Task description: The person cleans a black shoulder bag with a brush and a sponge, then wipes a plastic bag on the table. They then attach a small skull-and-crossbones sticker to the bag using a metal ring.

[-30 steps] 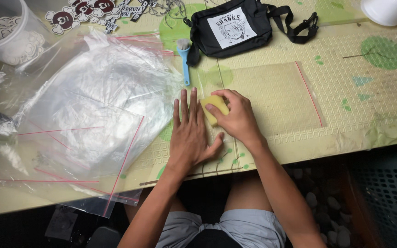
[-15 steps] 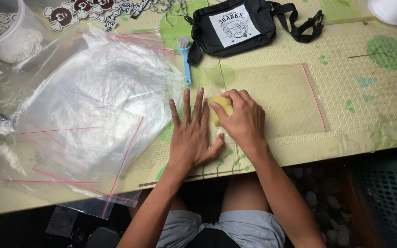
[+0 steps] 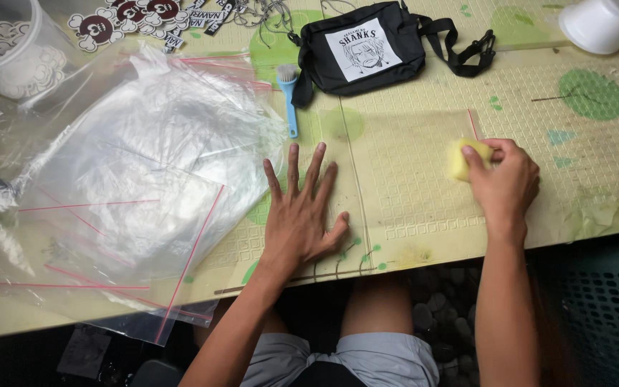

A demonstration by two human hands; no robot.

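My left hand (image 3: 301, 215) lies flat with fingers spread on the left end of a clear plastic bag (image 3: 402, 175) spread on the table. My right hand (image 3: 504, 183) grips a small yellow sponge (image 3: 461, 158) and presses it on the bag's right end, close to its red strip. A loose heap of clear plastic bags with red strips (image 3: 137, 179) lies to the left of my left hand.
A black pouch with a strap (image 3: 367, 46) lies at the back. A small blue brush (image 3: 289, 100) lies beside it. A clear tub (image 3: 5, 46) stands at the far left, a white cup (image 3: 600, 25) at the far right. Stickers (image 3: 130, 14) lie along the back edge.
My right hand has slid the yellow sponge from beside my left hand to the right end of the bag. My left hand stays flat in place.
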